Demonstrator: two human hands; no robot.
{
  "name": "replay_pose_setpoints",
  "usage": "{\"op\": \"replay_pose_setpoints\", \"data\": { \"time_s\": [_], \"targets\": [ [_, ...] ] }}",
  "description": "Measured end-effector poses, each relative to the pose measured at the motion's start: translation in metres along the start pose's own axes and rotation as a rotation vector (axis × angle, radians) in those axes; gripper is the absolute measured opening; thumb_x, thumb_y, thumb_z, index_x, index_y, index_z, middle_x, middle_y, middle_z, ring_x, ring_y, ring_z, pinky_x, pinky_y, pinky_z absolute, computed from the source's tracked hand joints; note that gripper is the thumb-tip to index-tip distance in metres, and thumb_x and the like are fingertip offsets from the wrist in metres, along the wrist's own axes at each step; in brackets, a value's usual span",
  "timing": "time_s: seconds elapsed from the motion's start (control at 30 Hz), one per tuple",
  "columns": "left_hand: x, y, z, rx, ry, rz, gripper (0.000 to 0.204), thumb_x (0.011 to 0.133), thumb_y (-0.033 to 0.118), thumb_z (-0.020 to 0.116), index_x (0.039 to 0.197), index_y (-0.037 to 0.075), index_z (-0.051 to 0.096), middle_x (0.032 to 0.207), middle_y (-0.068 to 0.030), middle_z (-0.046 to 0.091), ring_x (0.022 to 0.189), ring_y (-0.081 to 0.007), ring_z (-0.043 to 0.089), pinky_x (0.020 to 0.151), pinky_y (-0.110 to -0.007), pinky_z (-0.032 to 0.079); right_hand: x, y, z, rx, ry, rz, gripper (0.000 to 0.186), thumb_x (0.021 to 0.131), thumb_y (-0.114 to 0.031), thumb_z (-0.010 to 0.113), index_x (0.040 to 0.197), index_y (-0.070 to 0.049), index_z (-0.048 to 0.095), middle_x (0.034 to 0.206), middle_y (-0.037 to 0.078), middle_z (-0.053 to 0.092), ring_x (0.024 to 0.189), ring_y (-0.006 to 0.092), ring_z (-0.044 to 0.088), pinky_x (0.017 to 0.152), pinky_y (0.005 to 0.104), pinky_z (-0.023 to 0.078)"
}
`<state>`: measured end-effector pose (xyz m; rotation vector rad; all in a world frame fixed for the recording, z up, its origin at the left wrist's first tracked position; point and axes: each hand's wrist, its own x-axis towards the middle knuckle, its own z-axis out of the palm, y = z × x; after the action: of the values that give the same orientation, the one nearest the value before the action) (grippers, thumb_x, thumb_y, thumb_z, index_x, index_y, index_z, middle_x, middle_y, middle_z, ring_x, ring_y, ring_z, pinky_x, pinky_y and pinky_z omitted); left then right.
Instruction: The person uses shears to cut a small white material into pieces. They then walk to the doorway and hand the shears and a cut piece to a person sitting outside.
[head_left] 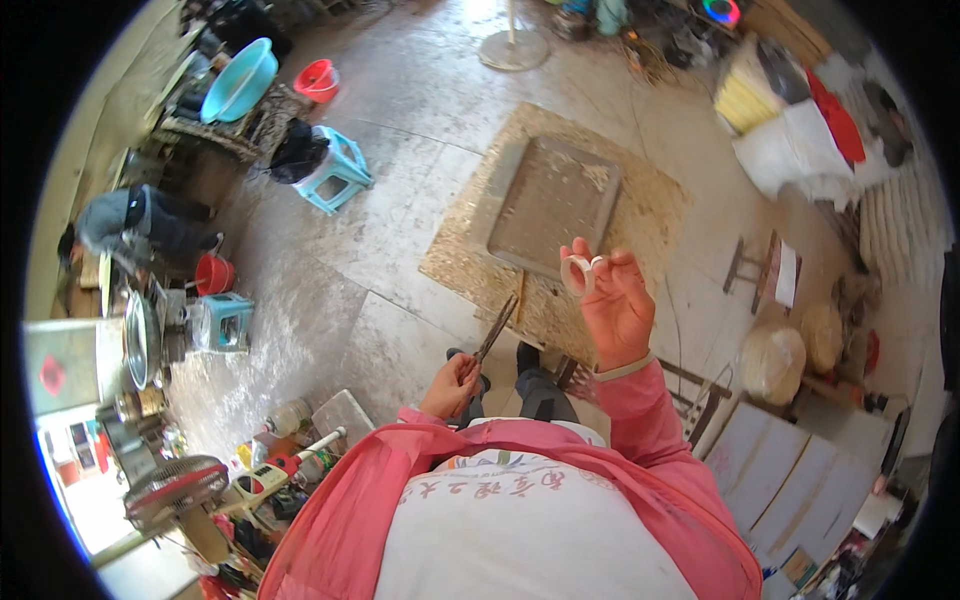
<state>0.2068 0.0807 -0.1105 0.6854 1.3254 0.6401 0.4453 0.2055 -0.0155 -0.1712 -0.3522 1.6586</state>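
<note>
Tape roll grasped by right hand, fingers curled, over the chipboard's near edge; left hand clenches dark scissors, outward, likely for safety.

One white tape roll in the right grip, one long dark tool in the left grip; ahead of both, one rectangular tray; left of them, two light-blue stools, two red buckets, one turquoise basin.

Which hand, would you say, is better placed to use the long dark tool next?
Probably the left hand: it holds the dark tool by its near end, tip pointing forward, while the right hand holds up a white ring.
</note>
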Motion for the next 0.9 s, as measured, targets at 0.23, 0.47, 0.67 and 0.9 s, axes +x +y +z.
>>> {"op": "replay_pose_setpoints", "data": {
  "time_s": [0.23, 0.47, 0.67, 0.9],
  "targets": [
    [-0.055, -0.005, -0.084, -0.116, 0.143, 0.16, 0.02, 0.091, 0.02, 0.055, 0.102, 0.004, 0.049, 0.073, 0.005, 0.046, 0.06, -0.0011, 0.039, 0.052, -0.016, 0.034, 0.042, 0.094, 0.077, 0.203, -0.027, 0.291, 0.018, 0.083, -0.001, 0.052, 0.098, -0.007, 0.06, 0.09, 0.01, 0.067, 0.105, 0.0263, 0.056, 0.106, 0.0509, 0.03],
    [-0.108, -0.004, -0.164, -0.337, 0.323, 0.249, 0.038, 0.072, 0.0, 0.064, 0.106, 0.003, 0.048, 0.071, 0.0046, 0.042, 0.062, -0.0042, 0.043, 0.054, -0.019, 0.035, 0.065, 0.221, 0.145, 0.224, -0.086, 0.513, 0.019, 0.082, 0.002, 0.051, 0.098, -0.005, 0.058, 0.091, 0.012, 0.066, 0.098, 0.0266, 0.059, 0.104, 0.0511, 0.033],
    [-0.151, 0.007, -0.228, -0.524, 0.438, 0.484, 0.032, 0.076, 0.005, 0.064, 0.103, 0.005, 0.048, 0.072, 0.0046, 0.043, 0.059, -0.004, 0.04, 0.051, -0.02, 0.033, 0.07, 0.317, 0.197, 0.086, -0.202, 0.586, 0.019, 0.083, 0.001, 0.05, 0.1, -0.004, 0.056, 0.097, 0.015, 0.064, 0.098, 0.0261, 0.059, 0.102, 0.0456, 0.037],
    [-0.168, 0.076, -0.271, -0.66, 0.545, 0.92, 0.02, 0.081, 0.006, 0.06, 0.092, 0.003, 0.044, 0.064, 0.0014, 0.044, 0.054, -0.0067, 0.041, 0.049, -0.021, 0.031, 0.064, 0.389, 0.231, -0.187, -0.338, 0.582, 0.025, 0.086, -0.003, 0.052, 0.111, -0.002, 0.055, 0.105, 0.016, 0.062, 0.101, 0.0246, 0.058, 0.095, 0.0371, 0.042]
  ]
}}
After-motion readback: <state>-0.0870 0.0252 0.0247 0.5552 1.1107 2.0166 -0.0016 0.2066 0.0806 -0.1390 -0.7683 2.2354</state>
